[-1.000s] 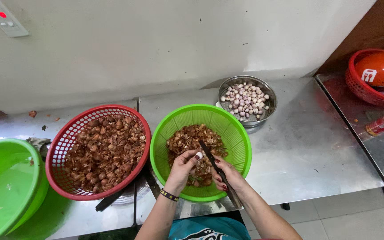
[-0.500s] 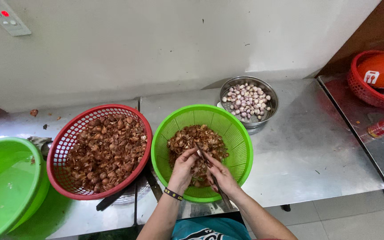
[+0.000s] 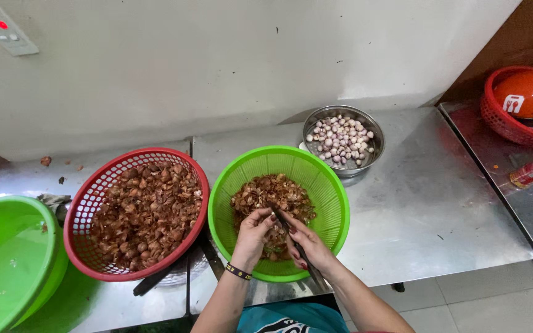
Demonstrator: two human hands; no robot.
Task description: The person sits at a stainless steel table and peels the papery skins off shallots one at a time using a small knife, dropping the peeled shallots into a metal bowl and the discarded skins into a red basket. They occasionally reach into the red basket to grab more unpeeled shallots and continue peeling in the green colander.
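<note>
Steel counter [image 3: 427,209]: hands [image 3: 282,237] unmoved (knife [image 3: 291,237] steeper)

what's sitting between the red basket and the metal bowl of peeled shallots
In the head view, the green basket of brown skins lies between the red basket and the metal bowl; both hands work over it.

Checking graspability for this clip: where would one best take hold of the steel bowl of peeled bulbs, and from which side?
Probably by the rim of the steel bowl on its right side, coming from the right over the bare steel counter. Its near-left edge sits close to the green basket, where both hands work, and the wall stands close behind it.
</note>
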